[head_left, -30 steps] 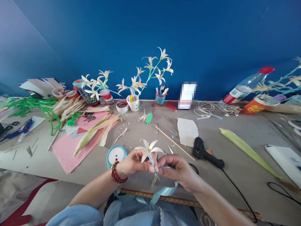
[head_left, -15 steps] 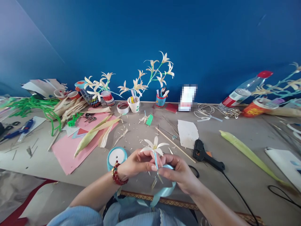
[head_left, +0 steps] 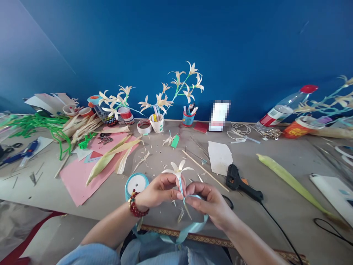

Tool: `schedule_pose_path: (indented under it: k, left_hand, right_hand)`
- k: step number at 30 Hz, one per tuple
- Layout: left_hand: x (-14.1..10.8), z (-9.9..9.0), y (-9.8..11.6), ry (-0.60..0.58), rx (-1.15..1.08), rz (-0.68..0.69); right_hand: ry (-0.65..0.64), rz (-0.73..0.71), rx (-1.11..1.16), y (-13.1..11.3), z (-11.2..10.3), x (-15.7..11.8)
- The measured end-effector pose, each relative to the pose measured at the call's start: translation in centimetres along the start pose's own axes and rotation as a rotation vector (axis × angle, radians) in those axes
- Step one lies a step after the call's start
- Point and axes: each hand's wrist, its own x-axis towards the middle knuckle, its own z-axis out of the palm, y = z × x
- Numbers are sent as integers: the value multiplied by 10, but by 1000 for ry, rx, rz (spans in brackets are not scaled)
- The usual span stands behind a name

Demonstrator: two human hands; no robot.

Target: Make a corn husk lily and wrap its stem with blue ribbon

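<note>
A white handmade flower [head_left: 178, 168] stands upright over the near middle of the table, its stem wrapped in light blue. My left hand [head_left: 162, 189] pinches that stem below the petals. Just right of it, my right hand [head_left: 205, 198] is closed on a light blue ribbon [head_left: 194, 226], close against the stem's lower part. From there the ribbon loops down over my lap and leftward. The ribbon spool [head_left: 136, 182], blue with a white face, lies beside my left wrist. A pale stem end pokes out below my fingers.
A black glue gun [head_left: 239, 182] with its cord lies at right, near a thin wooden stick [head_left: 205, 171] and a white paper piece [head_left: 220, 157]. Corn husks [head_left: 110, 158] rest on pink paper [head_left: 79, 180]. Flowers stand in a white cup [head_left: 156, 123] along the wall.
The flower has tipped and shifted slightly left, and the blue wrap now shows further down its stem. My right hand stays by the stem with the ribbon.
</note>
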Motion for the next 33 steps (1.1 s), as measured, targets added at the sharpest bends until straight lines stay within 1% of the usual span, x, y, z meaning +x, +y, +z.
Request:
schedule_pose_path:
  k: [4,8,13,16,19,23,26,30,33]
  left_hand:
    - [-2,0,-2,35,26,17]
    - [-4,-1,-3,79,127,57]
    - [-6,-5,-2,68,316,132]
    - [-7,-5,2,57,426,105]
    - [-6,-3,6,78,488,82]
    - [-6,0,8,85,500,85]
    - [-5,1,6,87,462,50]
    - [-4,0,3,109,417,42]
    - [-3,-1,3,108,397,27]
  right_hand:
    - [16,-22,-26,-3,2,1]
    - [67,-56,-118,-8,4,-1]
    - [108,-73,-233,-12,3,-2]
    - [112,-108,-300,-13,2,-2]
    - [114,-126,-370,-14,2,-3]
    - [109,-146,-439,-17,3,-5]
    - [100,-128,-441,-18,2,-4]
    - [105,-115,-450,-17,-1,-3]
    - [110,-129,-521,-17,-3,-3]
